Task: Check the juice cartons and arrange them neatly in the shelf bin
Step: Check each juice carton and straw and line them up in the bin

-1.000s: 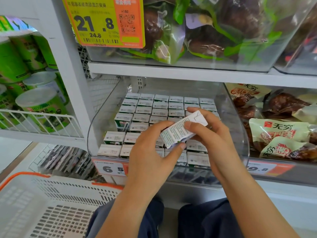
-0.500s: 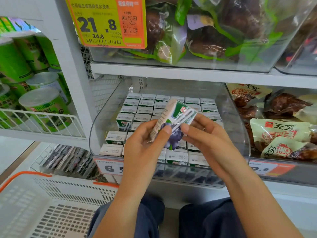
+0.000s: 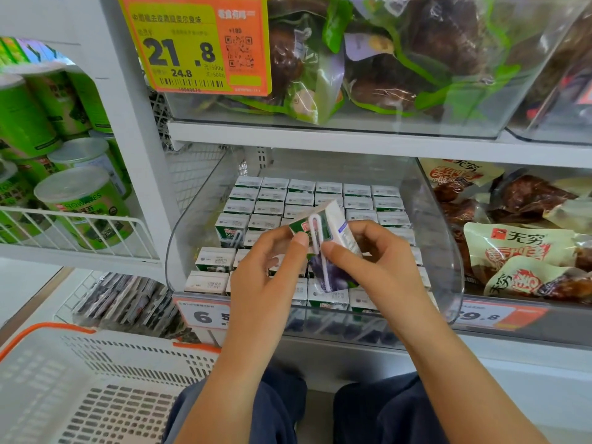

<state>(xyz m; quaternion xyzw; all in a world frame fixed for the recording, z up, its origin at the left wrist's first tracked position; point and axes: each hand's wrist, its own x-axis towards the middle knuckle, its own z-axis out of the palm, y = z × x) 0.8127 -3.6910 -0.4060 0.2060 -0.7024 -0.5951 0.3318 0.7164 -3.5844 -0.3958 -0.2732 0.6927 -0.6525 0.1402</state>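
— Between the two hands, what's that?

— A small juice carton [image 3: 323, 248], tilted, held up in front of the clear shelf bin [image 3: 448, 251]. Its face is green at the top with dark purple fruit lower down, a white side panel carries fine print too small to read, and a wrapped white straw [image 3: 315, 248] runs down the front.

— How are the hands set on it?

— The left hand [image 3: 266, 277] pinches the carton's upper left corner with curled thumb and fingers. The right hand [image 3: 381, 264] grips its right side, thumb pressed on the front just beside the straw, fingers curled round behind.

— And beyond the hands?

— Behind and below them, rows of matching cartons [image 3: 301, 197] stand upright in the bin, white tops showing; one at the left shows "100" on its green face. Under the left wrist a price tag [image 3: 201, 314] reads "6.5", partly covered. Right of the right hand lie snack packets [image 3: 525, 248] marked "无穷". Above, a yellow-orange label [image 3: 195, 46] reads "21.8" and "24.8" before bagged dark produce [image 3: 400, 52]. Far left, green canisters [image 3: 80, 203] sit behind a wire rail; below left, a white basket [image 3: 96, 386] with orange rim.
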